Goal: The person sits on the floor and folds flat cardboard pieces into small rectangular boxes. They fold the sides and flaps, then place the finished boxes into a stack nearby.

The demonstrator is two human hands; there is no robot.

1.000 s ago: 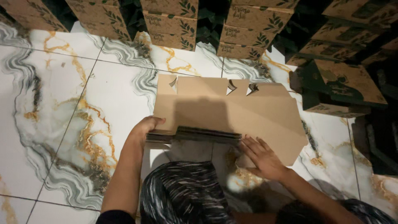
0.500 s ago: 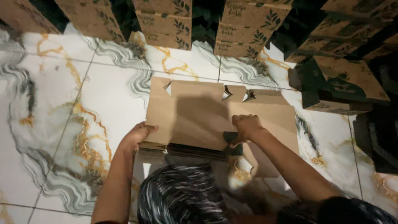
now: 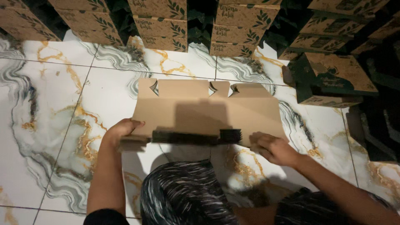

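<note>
A flat, unfolded cardboard box (image 3: 208, 112) lies on the marble-patterned floor (image 3: 54, 108) in front of the person. The left hand (image 3: 121, 131) grips its near left corner, fingers curled over the edge. The right hand (image 3: 275, 149) presses flat on the near right edge, fingers spread. Finished boxes (image 3: 329, 81) stand stacked along the far side and to the right.

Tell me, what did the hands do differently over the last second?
The right hand came back from the middle of the flat cardboard box blank to its near right edge. The left hand stayed gripping the near left corner; the blank stayed flat on the marble floor.
</note>
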